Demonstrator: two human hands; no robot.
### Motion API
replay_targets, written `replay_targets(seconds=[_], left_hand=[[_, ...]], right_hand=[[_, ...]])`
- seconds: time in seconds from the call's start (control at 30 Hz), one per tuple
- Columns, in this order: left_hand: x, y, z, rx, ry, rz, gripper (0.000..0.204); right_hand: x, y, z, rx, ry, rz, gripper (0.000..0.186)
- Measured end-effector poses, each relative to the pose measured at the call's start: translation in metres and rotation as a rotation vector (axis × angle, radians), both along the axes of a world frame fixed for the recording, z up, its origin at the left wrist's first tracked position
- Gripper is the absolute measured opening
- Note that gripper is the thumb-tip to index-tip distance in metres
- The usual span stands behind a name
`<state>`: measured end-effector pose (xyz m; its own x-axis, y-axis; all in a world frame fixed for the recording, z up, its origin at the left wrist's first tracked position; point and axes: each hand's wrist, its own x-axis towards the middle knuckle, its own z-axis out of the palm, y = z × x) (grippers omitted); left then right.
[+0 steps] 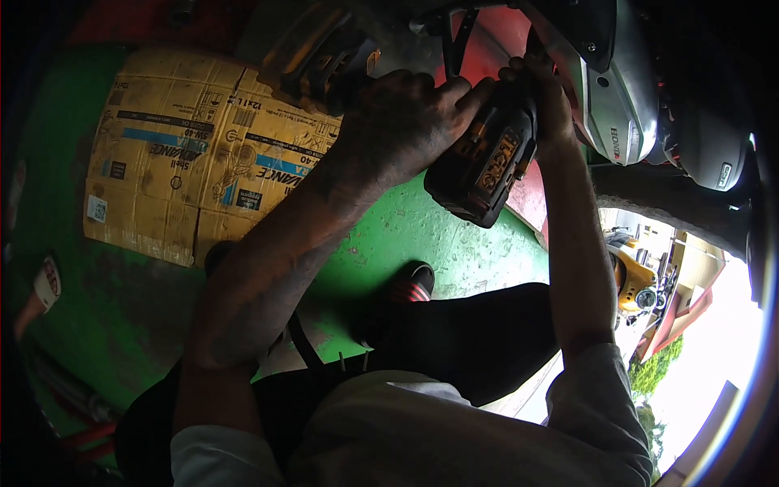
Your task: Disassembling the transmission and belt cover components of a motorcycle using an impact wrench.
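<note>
My right hand (pixel 545 96) is closed around the upper part of a black cordless power tool (pixel 485 166). Its bulky battery end hangs toward me, with worn orange markings; the working end is hidden behind my hand and the dark parts beyond. My left hand (pixel 410 109) is just left of the tool, its fingers curled and knuckles up. Whatever those fingers hold is hidden beneath them. Close past the left hand is a dirty, dark and yellowish mechanical part (pixel 320 61). Above and right of my right hand is a motorcycle's silver-grey cover (pixel 621 101).
A flattened, stained cardboard box (pixel 162 162) covers the green floor (pixel 381 235) at left. A red panel (pixel 531 191) stands beyond the tool. My shoe (pixel 415 282) rests below. At right, a yellow scooter (pixel 637 284) stands in bright daylight. Red bars (pixel 88 436) lie lower left.
</note>
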<state>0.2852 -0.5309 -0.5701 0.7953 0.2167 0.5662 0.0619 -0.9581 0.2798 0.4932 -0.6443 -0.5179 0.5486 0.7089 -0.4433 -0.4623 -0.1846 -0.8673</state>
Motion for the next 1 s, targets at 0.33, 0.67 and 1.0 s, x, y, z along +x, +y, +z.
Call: replay_targets(seconds=[0.33, 0.67, 1.0], left_hand=[[-0.005, -0.003, -0.004, 0.029, 0.068, -0.001, 0.048], [-0.016, -0.005, -0.004, -0.140, 0.036, -0.084, 0.054], [-0.059, 0.001, 0.009, -0.583, -0.081, -0.289, 0.047]], right_hand=[[-0.002, -0.012, -0.012, 0.148, 0.257, -0.080, 0.060], [0.027, -0.001, -0.031, 0.297, 0.279, -0.123, 0.037], [0.014, 0.015, -0.027, 0.603, 0.211, -0.262, 0.021]])
